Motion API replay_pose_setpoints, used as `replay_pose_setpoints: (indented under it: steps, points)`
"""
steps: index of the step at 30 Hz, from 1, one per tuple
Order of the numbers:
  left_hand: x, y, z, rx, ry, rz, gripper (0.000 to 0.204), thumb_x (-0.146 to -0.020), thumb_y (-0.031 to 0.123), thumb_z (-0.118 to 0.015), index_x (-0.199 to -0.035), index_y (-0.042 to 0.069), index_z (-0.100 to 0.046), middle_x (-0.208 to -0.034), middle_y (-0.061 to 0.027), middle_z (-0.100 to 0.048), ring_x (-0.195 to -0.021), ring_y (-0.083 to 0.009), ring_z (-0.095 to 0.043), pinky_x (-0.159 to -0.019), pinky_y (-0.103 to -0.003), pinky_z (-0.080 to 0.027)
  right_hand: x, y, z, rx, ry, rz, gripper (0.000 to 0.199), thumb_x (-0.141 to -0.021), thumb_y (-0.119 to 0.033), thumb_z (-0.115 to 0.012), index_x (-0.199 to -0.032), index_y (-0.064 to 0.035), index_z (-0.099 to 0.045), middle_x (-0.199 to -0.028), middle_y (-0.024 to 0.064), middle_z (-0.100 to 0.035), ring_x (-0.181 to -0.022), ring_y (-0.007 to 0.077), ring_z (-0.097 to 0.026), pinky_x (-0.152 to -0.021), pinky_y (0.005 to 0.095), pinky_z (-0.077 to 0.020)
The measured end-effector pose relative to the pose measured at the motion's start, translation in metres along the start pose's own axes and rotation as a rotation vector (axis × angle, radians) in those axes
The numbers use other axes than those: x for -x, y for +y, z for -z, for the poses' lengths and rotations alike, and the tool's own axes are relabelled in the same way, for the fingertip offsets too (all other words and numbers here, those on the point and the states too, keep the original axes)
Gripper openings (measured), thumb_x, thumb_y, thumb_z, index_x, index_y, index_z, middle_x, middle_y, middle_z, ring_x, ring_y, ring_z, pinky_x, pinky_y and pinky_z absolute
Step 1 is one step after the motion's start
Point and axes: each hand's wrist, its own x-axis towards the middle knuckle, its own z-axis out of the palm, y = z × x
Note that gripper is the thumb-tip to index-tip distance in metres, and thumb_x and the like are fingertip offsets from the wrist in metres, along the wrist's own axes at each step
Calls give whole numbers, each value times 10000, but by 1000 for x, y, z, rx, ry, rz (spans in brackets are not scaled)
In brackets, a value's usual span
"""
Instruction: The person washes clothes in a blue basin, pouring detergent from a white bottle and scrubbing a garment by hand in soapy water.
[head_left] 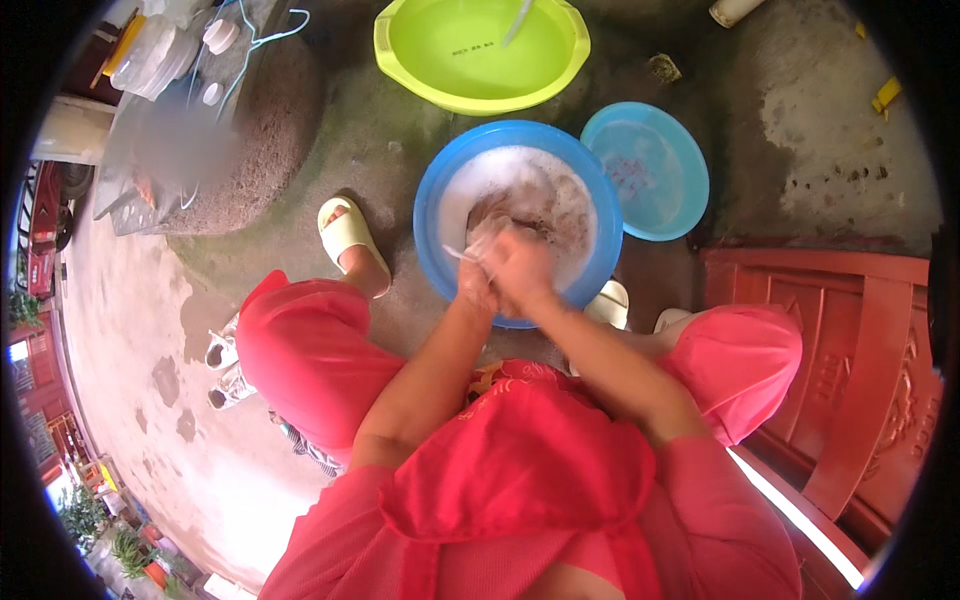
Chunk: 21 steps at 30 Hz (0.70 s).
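A round blue basin (pixel 432 262) stands on the ground in front of me, holding foamy, brownish soapy water (pixel 560 205). Over its near half my hands are pressed together. My left hand (pixel 478 284) is closed, and a thin whitish piece pokes out by its fingertips. Pressed against it from the right, my right hand (pixel 523 264) has its fingers curled in and is slightly blurred by motion. Dark, wet material (pixel 492 210) shows in the foam just beyond the fingers; I cannot tell what it is. What lies between the hands is mostly hidden.
Beyond stands a yellow-green basin (pixel 470 98) of water with a pale handle in it. A smaller light-blue basin (pixel 660 215) adjoins on the right. Red panelled door (pixel 820 340) at right; stone slab (pixel 270 130) at left; white shoes (pixel 228 385) beside my left leg.
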Motion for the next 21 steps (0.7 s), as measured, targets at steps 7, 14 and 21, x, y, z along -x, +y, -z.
replay_pose_setpoints:
  steps: [7,14,21]
  points:
    - [-5,19,-19,-5,169,27,355,-859,248,-468,-1137,32,-505,-1117,-118,-554,-1027,-265,-537,-921,-399,-411,-41,51,35,-107,-5,-119,410,-795,-422,-585,-904,-30,-538,-872,202,-589,-838,328,-576,-723,391,-460]
    - [-16,10,22,-179,538,-186,321,-839,133,-518,-1138,35,-452,-1099,-118,-532,-1017,-248,-523,-869,-386,-449,-44,105,56,-1238,292,-749,445,-851,-348,-558,-1151,-36,-455,-1141,104,-503,-1007,239,-501,-837,407,-422]
    - [1,24,-14,144,363,-4,422,-873,276,-484,-1199,17,-414,-1181,-130,-486,-1036,-277,-510,-914,-400,-414,-37,57,71,-1558,81,-392,635,-821,-333,-600,-1301,-83,-268,-1257,77,-396,-1164,212,-375,-971,379,-310]
